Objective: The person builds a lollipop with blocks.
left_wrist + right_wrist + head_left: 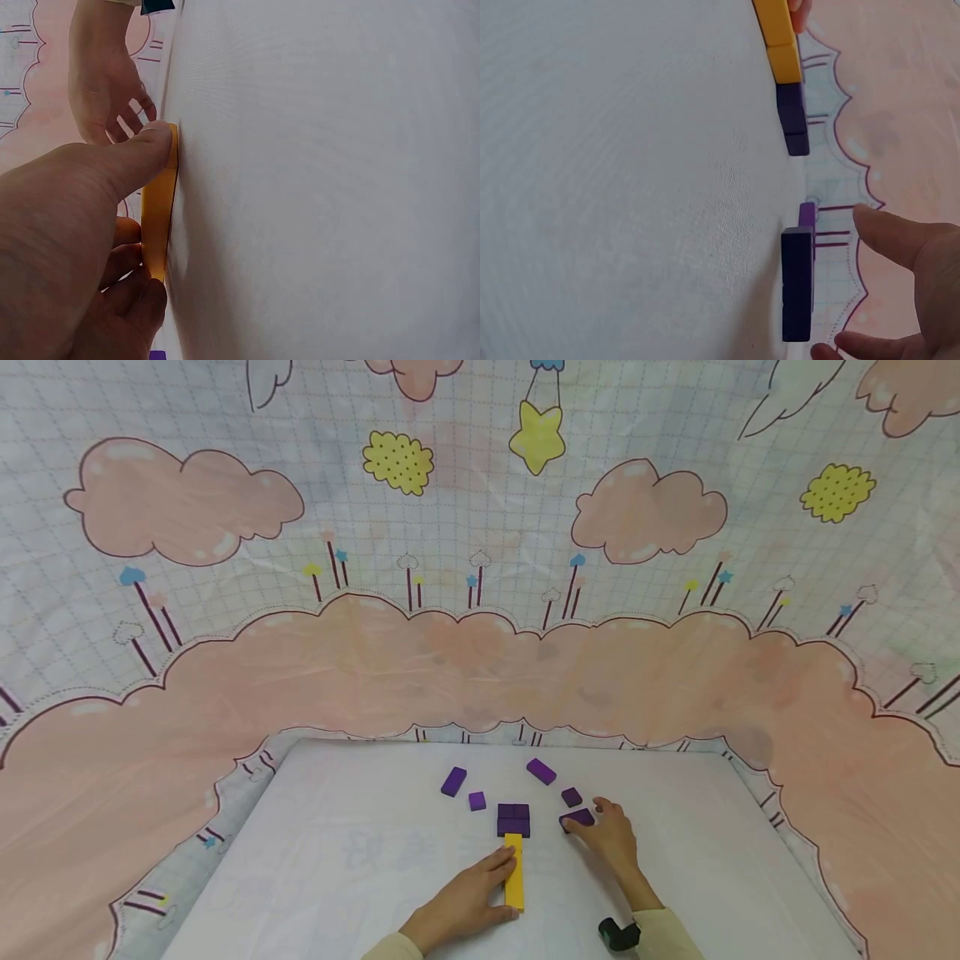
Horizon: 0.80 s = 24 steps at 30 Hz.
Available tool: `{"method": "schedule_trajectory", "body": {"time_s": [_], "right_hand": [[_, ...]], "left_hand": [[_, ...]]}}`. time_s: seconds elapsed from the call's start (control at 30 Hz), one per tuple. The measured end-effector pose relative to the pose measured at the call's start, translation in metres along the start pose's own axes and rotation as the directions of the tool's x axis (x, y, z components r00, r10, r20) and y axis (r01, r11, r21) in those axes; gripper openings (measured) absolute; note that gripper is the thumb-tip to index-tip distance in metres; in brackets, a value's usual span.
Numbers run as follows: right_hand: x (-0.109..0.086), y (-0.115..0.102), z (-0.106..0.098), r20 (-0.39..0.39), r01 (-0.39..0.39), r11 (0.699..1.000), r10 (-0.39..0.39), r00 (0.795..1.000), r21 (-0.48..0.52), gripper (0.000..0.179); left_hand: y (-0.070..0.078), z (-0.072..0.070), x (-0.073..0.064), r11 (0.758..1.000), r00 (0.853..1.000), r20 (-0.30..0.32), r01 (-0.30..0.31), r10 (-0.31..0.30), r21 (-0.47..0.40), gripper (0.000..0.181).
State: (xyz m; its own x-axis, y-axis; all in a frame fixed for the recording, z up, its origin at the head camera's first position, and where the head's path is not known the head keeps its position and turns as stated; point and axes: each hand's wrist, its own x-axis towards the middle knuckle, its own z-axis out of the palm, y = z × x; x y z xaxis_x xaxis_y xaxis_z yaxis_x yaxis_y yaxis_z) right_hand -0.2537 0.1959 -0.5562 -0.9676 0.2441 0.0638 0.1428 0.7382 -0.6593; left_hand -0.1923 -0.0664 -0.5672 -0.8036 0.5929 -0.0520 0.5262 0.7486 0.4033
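A narrow strip of yellow blocks [513, 889] lies lengthwise in front of a square of dark purple blocks [513, 812], its far end against them. My left hand [461, 897] holds the strip, thumb at the near end and fingers along its side towards the far end. In the left wrist view the yellow strip [159, 206] sits between thumb and fingertips. My right hand [613, 839] is around a dark purple block [577, 817] with thumb and fingers spread. From the right wrist, a gap shows between the thumb [889, 232] and this purple block [796, 289].
Beyond the square, loose purple pieces lie about: a long block [453, 781] and a small cube [477, 801] to the left, another long block [541, 771] and a darker cube [572, 797] to the right. The white table [337, 843] meets a patterned cloth [480, 668] behind.
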Motion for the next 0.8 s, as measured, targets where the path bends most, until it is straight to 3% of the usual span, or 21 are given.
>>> {"method": "schedule_trajectory", "body": {"time_s": [0.13,0.43,0.8], "right_hand": [[0.0004,-0.0002,0.0050,0.030,-0.049,0.998,0.051,0.998,-0.047,0.086],[0.0028,-0.0047,0.0095,0.053,-0.069,0.989,0.076,0.996,-0.131,0.088],[0.0011,-0.0084,0.0107,0.069,-0.045,0.982,0.058,0.996,-0.184,0.085]], "left_hand": [[-0.0007,0.0008,-0.0003,1.000,1.000,-0.010,-0.015,0.015,0.011,0.075],[-0.0018,-0.0001,0.0013,1.000,1.000,0.007,-0.003,0.003,0.004,0.076],[-0.0012,0.0003,0.0017,1.000,1.000,0.021,0.020,-0.020,-0.014,0.076]]}}
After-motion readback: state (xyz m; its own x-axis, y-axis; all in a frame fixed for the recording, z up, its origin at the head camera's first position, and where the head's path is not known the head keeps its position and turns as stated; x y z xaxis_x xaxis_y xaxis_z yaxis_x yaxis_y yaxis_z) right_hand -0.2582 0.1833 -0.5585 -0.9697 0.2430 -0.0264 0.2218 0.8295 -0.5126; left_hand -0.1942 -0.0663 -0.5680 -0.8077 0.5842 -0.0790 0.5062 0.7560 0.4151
